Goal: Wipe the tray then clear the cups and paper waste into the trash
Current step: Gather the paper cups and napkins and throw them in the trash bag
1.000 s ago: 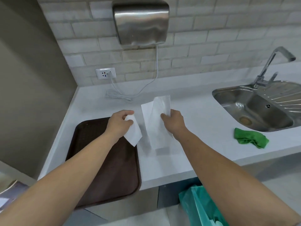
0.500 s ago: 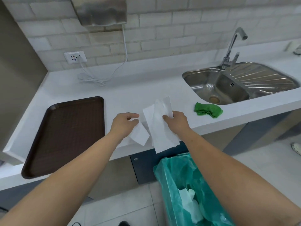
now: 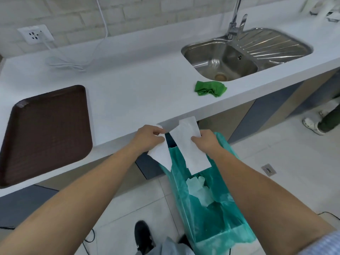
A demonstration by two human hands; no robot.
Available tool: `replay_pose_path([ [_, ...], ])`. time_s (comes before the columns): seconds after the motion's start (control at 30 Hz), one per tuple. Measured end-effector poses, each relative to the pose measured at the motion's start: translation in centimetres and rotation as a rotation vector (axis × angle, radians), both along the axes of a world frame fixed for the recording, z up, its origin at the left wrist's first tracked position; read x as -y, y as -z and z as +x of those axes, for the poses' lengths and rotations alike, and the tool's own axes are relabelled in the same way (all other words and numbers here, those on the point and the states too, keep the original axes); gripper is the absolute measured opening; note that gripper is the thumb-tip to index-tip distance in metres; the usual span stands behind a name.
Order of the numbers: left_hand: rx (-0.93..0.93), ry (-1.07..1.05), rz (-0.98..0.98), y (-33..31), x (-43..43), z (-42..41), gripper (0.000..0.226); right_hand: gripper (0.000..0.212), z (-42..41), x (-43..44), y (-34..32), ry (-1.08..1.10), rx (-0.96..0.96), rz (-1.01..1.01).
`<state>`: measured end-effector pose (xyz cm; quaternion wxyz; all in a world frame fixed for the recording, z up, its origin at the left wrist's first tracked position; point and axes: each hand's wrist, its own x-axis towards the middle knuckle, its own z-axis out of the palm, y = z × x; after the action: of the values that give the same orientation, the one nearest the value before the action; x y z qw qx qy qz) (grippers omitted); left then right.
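Observation:
My left hand [image 3: 150,138] pinches a small white paper sheet [image 3: 161,155] that hangs past the counter's front edge. My right hand [image 3: 206,142] pinches a larger white paper sheet [image 3: 191,148], held upright over the mouth of the green trash bag [image 3: 217,218]. White cups [image 3: 199,188] and paper lie inside the bag. The brown tray [image 3: 47,129] lies bare on the white counter [image 3: 138,85] at the left, well apart from both hands.
A crumpled green cloth [image 3: 210,88] lies on the counter near the steel sink [image 3: 220,61] with its tap [image 3: 235,21]. A wall socket [image 3: 35,34] and white cable [image 3: 73,63] are at the back left. Another person's shoes [image 3: 312,124] stand on the tiled floor at right.
Both hands carried the two paper sheets from above the counter beside the tray back over its front edge to above the trash bag. The view tilted down and right.

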<state>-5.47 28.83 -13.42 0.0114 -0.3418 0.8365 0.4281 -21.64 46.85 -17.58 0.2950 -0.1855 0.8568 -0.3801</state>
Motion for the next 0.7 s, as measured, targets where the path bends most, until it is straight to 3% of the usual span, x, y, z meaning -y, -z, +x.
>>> replay_pose_path([
  [0.4, 0.141, 0.132, 0.174, 8.6, -7.5, -4.6, 0.049, 0.017, -1.0, -8.6, 8.2, 0.129, 0.016, 0.222],
  [0.5, 0.184, 0.182, 0.151, 11.0, -8.7, -5.5, 0.052, 0.026, -1.1, -9.3, 10.2, 0.131, 0.023, 0.252],
  [0.7, 0.226, 0.182, 0.160, 16.6, -9.7, -6.7, 0.053, 0.024, -1.7, -10.3, 15.4, 0.154, 0.052, 0.337],
])
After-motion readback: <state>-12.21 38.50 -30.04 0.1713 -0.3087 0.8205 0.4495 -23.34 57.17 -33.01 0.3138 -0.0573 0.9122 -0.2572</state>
